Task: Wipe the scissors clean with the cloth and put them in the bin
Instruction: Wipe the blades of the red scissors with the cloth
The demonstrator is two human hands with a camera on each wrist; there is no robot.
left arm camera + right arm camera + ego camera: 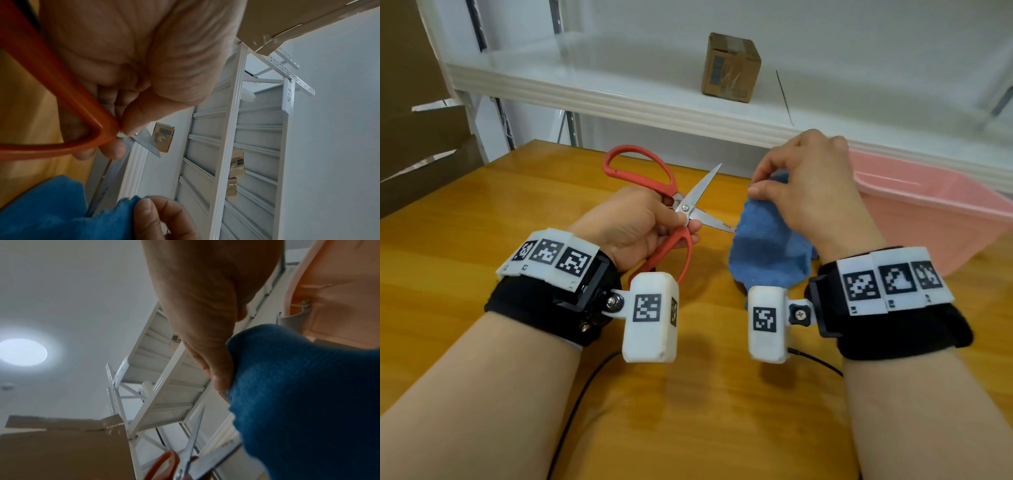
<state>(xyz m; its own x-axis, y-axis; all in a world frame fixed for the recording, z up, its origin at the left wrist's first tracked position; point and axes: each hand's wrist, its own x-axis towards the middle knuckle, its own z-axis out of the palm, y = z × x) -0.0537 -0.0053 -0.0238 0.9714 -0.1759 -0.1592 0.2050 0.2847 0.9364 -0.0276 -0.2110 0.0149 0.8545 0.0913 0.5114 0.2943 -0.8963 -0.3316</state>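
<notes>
Over the middle of the wooden desk [482, 212], the person's left hand [633, 222] grasps the red-handled scissors [681, 205] near the pivot, thumb and fingers curled around the lower handle loop, lifting them clear of the surface. The blades stand open in a V: one points far and up toward the white shelf edge [619, 99], the other points right, its tip touching or just beside the blue cloth [767, 250]; I cannot tell which. The right hand [808, 185] pinches the top edge of that cloth between thumb and fingertips, so the cloth hangs down with its lower edge close to the desk. To the right, the pink plastic bin [935, 219] sits at the desk's far right edge, open side up, just beside the right wrist, its near rim unobstructed. A small cardboard box [731, 66] sits well apart on the shelf. A large cardboard carton [417, 137] borders the desk's left side.
</notes>
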